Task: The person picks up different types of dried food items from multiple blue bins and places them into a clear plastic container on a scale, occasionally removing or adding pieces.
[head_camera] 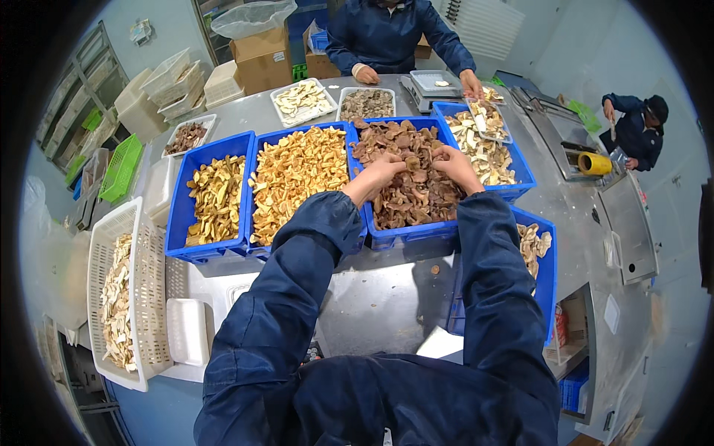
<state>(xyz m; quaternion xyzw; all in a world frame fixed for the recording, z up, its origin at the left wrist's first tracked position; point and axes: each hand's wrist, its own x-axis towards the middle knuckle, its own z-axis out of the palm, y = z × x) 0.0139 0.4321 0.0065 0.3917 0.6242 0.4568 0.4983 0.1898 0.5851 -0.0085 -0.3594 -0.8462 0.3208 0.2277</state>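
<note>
Dark brown dried mushrooms (415, 198) fill a blue plastic crate (413, 229) before me. My left hand (379, 174) reaches into the left part of this heap, its fingertips against a paler mushroom cap (413, 163). Facing it from the right, my right hand (458, 169) has its thumb and fingers bent down among the brown pieces. Whether either hand grips a piece is hidden by the bent fingers and the heap. Left of this crate stands another blue crate with small golden mushrooms (301, 173), and beyond that one with yellow-brown slices (218, 198).
Across the steel table (374, 312), a person (390, 39) holds a tray of slices (488, 120) beside a scale (418, 97). Another person (636, 131) stands at far right. A white perforated basket (148, 295) is at left; another blue crate (546, 273) sits by my right arm.
</note>
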